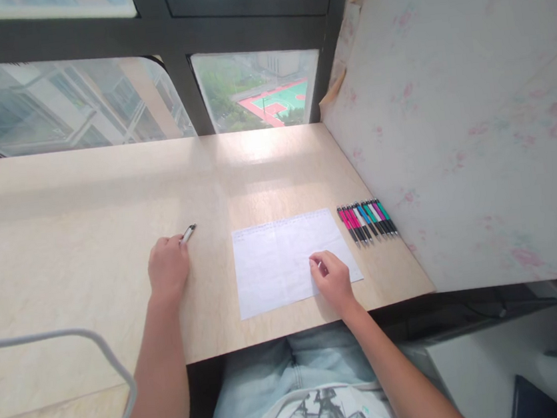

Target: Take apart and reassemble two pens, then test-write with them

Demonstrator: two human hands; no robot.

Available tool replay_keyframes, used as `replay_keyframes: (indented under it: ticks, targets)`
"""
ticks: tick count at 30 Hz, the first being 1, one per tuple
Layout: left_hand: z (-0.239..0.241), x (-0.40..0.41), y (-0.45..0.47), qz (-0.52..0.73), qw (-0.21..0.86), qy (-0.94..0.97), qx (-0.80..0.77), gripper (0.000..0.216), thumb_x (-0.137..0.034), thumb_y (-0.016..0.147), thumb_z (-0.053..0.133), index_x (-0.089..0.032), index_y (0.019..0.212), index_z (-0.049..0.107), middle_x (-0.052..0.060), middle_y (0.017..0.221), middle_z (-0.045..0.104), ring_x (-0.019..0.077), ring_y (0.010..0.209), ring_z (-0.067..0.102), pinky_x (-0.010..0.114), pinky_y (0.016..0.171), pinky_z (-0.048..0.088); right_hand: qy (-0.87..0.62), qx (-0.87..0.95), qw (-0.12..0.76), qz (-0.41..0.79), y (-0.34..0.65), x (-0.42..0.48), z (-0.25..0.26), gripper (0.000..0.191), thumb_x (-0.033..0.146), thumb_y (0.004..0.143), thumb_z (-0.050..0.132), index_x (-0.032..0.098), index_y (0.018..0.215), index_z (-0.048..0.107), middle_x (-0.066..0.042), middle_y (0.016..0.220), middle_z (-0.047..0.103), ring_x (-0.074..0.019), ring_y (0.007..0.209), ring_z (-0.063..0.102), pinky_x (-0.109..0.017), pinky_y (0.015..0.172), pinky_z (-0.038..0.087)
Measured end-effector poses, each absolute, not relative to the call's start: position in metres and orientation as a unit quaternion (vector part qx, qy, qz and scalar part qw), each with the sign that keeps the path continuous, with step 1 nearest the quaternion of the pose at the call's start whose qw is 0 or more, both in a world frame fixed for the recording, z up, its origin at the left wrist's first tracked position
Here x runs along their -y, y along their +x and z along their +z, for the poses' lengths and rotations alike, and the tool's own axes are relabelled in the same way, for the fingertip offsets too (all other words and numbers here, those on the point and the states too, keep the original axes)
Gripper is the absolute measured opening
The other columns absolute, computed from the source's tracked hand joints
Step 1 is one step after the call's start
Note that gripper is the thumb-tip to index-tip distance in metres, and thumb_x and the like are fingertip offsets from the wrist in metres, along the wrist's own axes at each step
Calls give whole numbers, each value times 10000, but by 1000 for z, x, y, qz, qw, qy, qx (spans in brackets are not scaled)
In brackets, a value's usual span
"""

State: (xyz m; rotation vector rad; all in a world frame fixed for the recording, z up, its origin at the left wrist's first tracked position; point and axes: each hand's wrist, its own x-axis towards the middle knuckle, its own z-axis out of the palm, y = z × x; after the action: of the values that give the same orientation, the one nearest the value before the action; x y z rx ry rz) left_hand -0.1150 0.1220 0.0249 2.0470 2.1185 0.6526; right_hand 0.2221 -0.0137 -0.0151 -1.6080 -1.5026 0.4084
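Left hand [169, 267] holds 1 pen [189, 232], tabletop [213, 270] between it and the paper [279, 262].

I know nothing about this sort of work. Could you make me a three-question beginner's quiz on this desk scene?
1. What is in the left grip?
2. True or false: faint, writing-like marks run along the far edge of the paper.
3. Seen from the person's seat, where is the row of pens?
A) On the paper
B) Right of the paper
C) Left of the paper

Key:
1. A pen, white with a dark end
2. True
3. B
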Motion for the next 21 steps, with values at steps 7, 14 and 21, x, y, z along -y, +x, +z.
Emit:
replay_keyframes:
  ticks: [7, 14, 21]
  targets:
    - [43, -82, -64, 467, 416, 519, -583, 330, -397, 826, 639, -181, 1075, 664, 68, 977, 678, 197, 872, 643, 372, 854, 512, -650, 588, 450, 171, 222, 13, -14, 155, 221, 896, 496, 191, 898, 648, -39, 820, 663, -153, 649, 565, -289, 653, 457]
    - [48, -9, 21, 507, 685, 285, -439, 452, -287, 740, 774, -202, 1163, 638, 34, 971, 661, 161, 895, 676, 330, 907, 533, -648, 544, 485, 222, 220, 14, -6, 224, 326, 915, 510, 190, 993, 670, -65, 899, 697, -170, 698, 603, -305, 664, 480]
    - [37, 19, 49, 540, 697, 181, -436, 312, -227, 722, 795, -214, 996, 645, 15, 982, 684, 145, 975, 662, 281, 908, 514, -550, 438, 513, 492, 200, 20, 18, 408, 510, 963, 405, 193, 1003, 659, -21, 730, 647, -126, 553, 544, -244, 497, 405]
